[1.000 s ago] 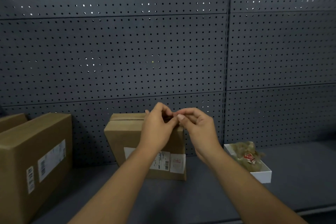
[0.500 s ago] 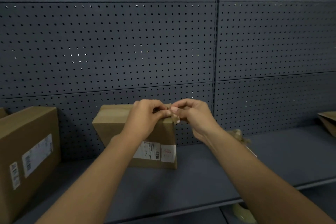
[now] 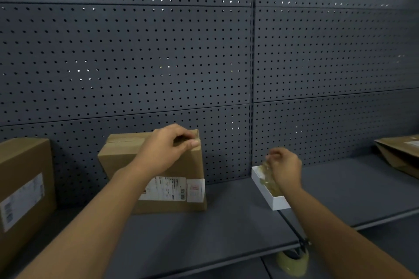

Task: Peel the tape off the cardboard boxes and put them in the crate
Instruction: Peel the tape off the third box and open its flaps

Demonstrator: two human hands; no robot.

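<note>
A brown cardboard box (image 3: 127,156) with white labels stands tilted on the grey shelf (image 3: 204,233), leaning back toward the pegboard. My left hand (image 3: 165,149) grips its top right corner, fingers curled over the edge. My right hand (image 3: 284,169) hovers over a small white tray (image 3: 275,203) holding crumpled clear tape (image 3: 268,182), fingers bent at a piece of tape. Whether the fingers still pinch it is unclear.
A larger labelled cardboard box (image 3: 22,186) stands at the left. Another flattened brown box (image 3: 399,154) lies at the far right of the shelf. A tape roll (image 3: 293,260) sits below the shelf's front edge. Dark pegboard (image 3: 204,52) backs the shelf.
My right hand left the box's top corner and moved right and down to the white tray with the peeled tape. My left hand stayed on the box top.
</note>
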